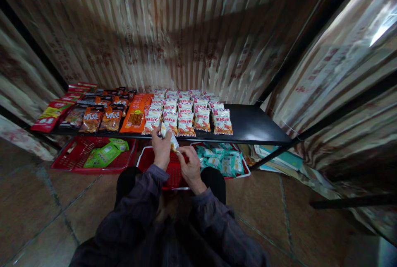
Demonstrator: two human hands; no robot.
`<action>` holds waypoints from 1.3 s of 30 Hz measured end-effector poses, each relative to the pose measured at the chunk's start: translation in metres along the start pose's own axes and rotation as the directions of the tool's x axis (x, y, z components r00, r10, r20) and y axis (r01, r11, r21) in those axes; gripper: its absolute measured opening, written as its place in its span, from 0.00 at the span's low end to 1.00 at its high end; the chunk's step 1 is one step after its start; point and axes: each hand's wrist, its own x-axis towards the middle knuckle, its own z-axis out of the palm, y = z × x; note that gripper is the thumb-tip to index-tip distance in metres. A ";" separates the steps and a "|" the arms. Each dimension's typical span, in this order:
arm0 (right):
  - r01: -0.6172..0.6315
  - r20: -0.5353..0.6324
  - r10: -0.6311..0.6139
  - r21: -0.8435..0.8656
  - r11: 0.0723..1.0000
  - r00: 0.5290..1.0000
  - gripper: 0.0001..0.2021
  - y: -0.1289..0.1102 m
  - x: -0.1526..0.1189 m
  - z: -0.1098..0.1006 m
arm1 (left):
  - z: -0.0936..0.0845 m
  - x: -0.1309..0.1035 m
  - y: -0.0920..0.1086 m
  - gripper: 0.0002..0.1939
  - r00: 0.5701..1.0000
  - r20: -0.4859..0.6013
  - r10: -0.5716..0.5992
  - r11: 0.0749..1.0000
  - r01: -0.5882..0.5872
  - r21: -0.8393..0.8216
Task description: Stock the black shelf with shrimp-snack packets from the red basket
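Between my two hands is a small white and orange snack bag [170, 138], tilted and seen partly edge-on. My left hand [161, 147] grips its upper end, and the fingers of my right hand [190, 165] pinch its lower corner. Just behind it, rows of white snack bags with red lettering [186, 123] stand on the black shelf [248, 124]. The held bag looks like these. Beneath my hands sits a red basket [176, 179] with a white rim.
Left on the shelf are orange packets [136, 114], dark snack bags [112, 117] and red packets [51, 116]. Below stand a red basket [66, 161] with green packets [107, 154] and another holding teal packets [228, 162]. A black slanted post [269, 158] rises at the right.
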 end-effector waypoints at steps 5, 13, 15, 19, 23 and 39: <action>0.198 0.043 -0.194 -0.143 0.970 0.980 0.09 0.001 -0.006 0.002 | 0.004 0.008 -0.007 0.13 0.996 -0.084 -0.022 0.997 0.016 -0.075; 0.334 0.108 -0.316 -0.254 0.908 0.942 0.10 0.003 -0.012 0.003 | 0.004 0.009 0.005 0.13 0.993 -0.008 -0.121 0.947 0.113 -0.300; 0.365 0.131 -0.342 -0.263 0.893 0.931 0.10 0.003 -0.012 0.002 | 0.003 0.007 0.011 0.14 0.992 0.004 -0.125 0.936 0.119 -0.332; 0.425 0.160 -0.394 -0.286 0.859 0.905 0.10 0.003 -0.011 0.001 | 0.003 0.005 0.015 0.16 0.993 0.015 -0.118 0.921 0.115 -0.372; 0.454 0.180 -0.417 -0.319 0.832 0.891 0.10 0.000 -0.012 0.000 | 0.003 0.006 0.012 0.17 0.986 0.072 -0.147 0.894 0.164 -0.418; 0.398 0.274 -0.334 -0.226 0.889 0.902 0.10 -0.012 -0.016 -0.003 | -0.012 0.018 0.009 0.14 0.964 0.103 -0.243 0.798 0.260 -0.544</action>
